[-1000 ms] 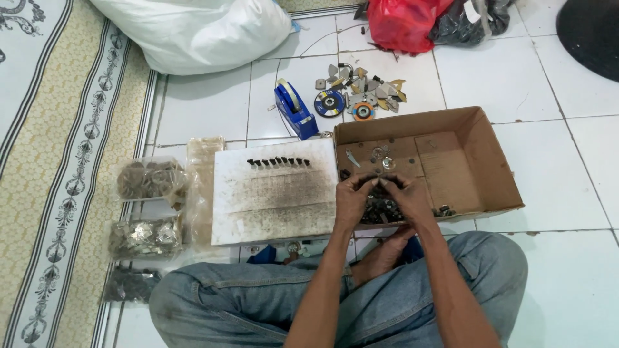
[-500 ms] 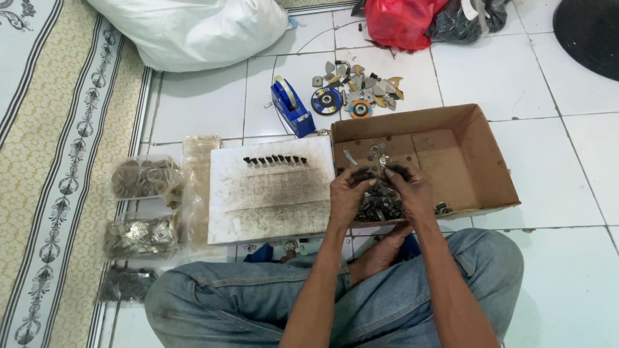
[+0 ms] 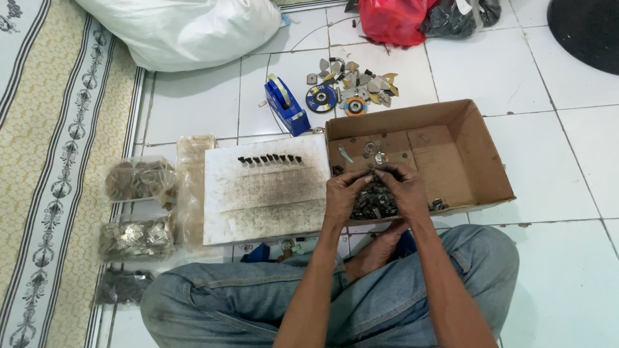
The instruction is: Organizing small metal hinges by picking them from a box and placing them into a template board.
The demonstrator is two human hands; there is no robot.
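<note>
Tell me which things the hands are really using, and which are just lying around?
In use:
left hand and right hand, fingertips together over the box
pile of small dark metal parts
cardboard box
white board with a row of dark pieces

Lying about:
blue tape dispenser
white sack
red bag
clear bags of parts

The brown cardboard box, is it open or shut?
Open. The cardboard box has no lid on, so its floor and the pile of small dark metal parts inside show.

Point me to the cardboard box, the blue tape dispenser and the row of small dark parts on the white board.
cardboard box [image 3: 480, 151]: head view, right wall.
blue tape dispenser [image 3: 288, 109]: head view, blue body.
row of small dark parts [image 3: 269, 158]: head view, row's middle.
</note>
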